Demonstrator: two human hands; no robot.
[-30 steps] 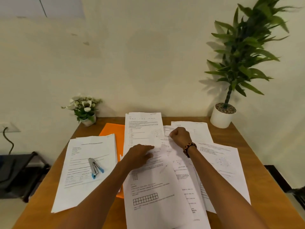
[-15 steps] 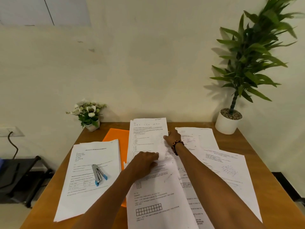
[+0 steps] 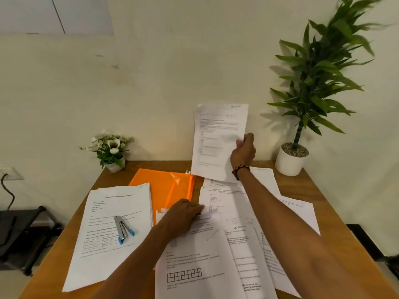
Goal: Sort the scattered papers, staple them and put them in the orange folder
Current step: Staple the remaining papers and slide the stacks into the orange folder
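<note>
My right hand (image 3: 243, 153) grips a printed sheet (image 3: 216, 141) by its right edge and holds it upright above the far side of the table. My left hand (image 3: 183, 214) rests palm down on the top of a near sheet (image 3: 194, 266) with a grid printed on it. Several more loose papers (image 3: 241, 212) overlap to the right under my right forearm. The orange folder (image 3: 166, 188) lies flat behind my left hand, partly covered by papers. A neat stack of papers (image 3: 108, 234) lies at the left with a silver and blue stapler (image 3: 123, 228) on top.
A small pot of white flowers (image 3: 110, 149) stands at the table's back left corner. A tall green plant in a white pot (image 3: 291, 158) stands at the back right. The wall runs right behind the wooden table (image 3: 356, 266). A black rack (image 3: 19, 229) sits left of the table.
My right hand has taken hold of the far sheet and lifted it off the table to upright, uncovering more of the orange folder. My left hand has stayed on the near sheet.
</note>
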